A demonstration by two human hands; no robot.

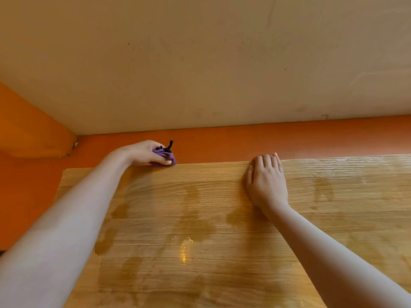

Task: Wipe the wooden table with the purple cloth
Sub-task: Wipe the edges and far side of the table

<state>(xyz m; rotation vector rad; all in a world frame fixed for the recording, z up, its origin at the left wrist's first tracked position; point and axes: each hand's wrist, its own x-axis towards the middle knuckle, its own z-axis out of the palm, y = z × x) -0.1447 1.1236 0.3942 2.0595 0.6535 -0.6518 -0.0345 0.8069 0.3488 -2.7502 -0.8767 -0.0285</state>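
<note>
Our left hand (142, 153) clenched the purple cloth (165, 158) at the worktop's (200, 218) far edge, upper left; unwiped wood stretched rightward toward our flat, released right hand (265, 181).

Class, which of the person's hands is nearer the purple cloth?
Left. The left hand grips the purple cloth at the table's far edge; the right hand rests flat, well apart.

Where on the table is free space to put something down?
The wooden table is bare between the two forearms, and right of the right hand. Only the far edge is occupied: the left hand presses the purple cloth there, and the right hand lies flat.
</note>
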